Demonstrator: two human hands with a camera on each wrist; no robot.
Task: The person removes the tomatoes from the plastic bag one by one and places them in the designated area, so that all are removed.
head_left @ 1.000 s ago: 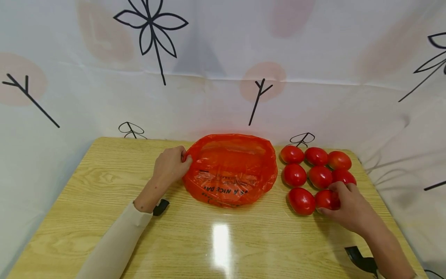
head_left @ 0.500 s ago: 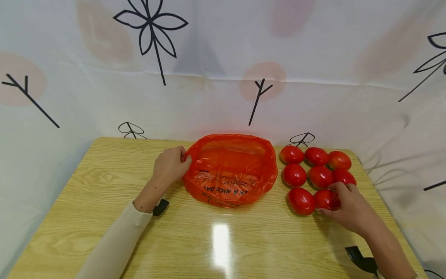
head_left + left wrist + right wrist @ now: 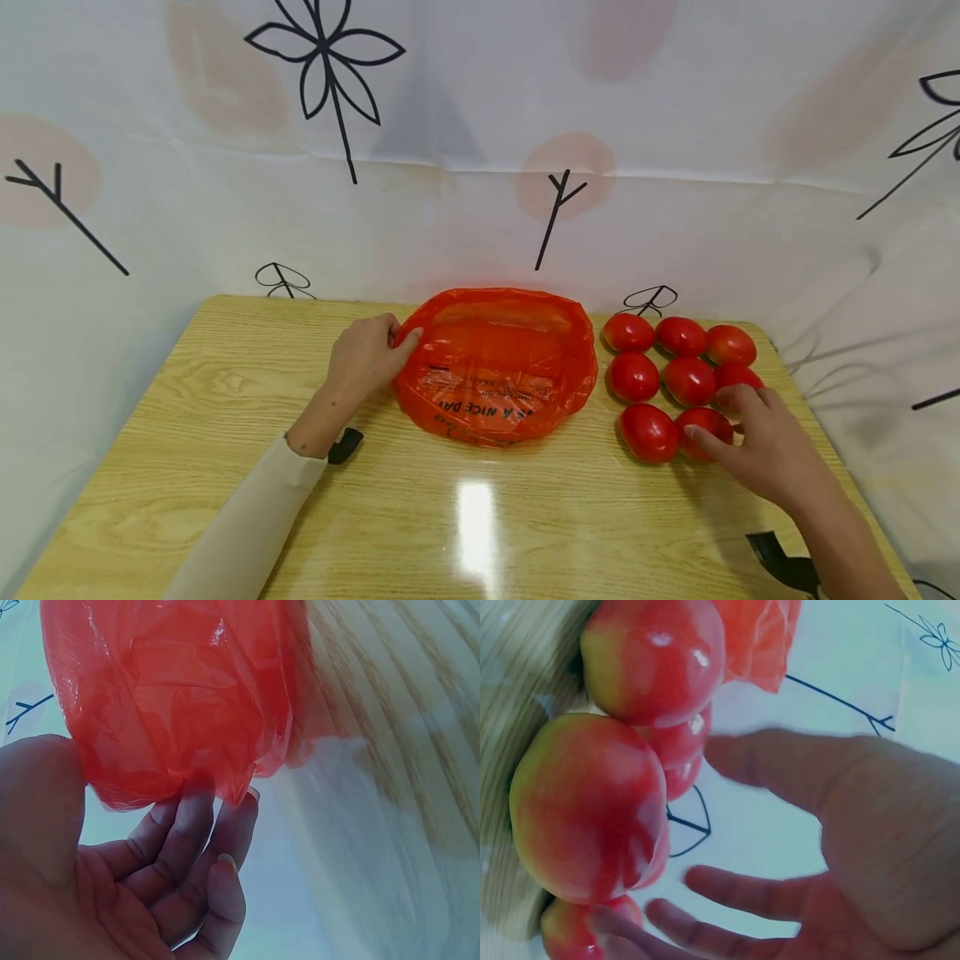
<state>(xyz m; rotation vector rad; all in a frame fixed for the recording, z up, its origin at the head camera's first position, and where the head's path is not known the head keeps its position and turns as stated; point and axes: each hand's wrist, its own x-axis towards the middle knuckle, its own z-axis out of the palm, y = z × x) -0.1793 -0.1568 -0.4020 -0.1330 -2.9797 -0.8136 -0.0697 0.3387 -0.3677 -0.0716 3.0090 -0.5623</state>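
My left hand (image 3: 363, 358) holds the left rim of an orange-red plastic bag (image 3: 487, 367), its mouth spread wide in the middle of the table. In the left wrist view the bag (image 3: 180, 690) lies between thumb and fingers. Black lettering shows through on its near side. My right hand (image 3: 772, 454) hovers with fingers spread at the front right fruit (image 3: 703, 432), a glossy red oval. The right wrist view shows this fruit (image 3: 589, 810) turning yellow-green at its bottom, with thumb and fingers apart around it and nothing in the grasp.
Several more red fruits (image 3: 632, 377) stand in close rows right of the bag, near the back right table corner. The wood-patterned table (image 3: 375, 517) meets a white cloth backdrop (image 3: 465, 125) with plant drawings. Black straps (image 3: 780, 567) show by the wrists.
My right fingers have loosened from the front right fruit and moved slightly right, so more of the fruit shows. My left thumb has straightened a little over the bag's rim.
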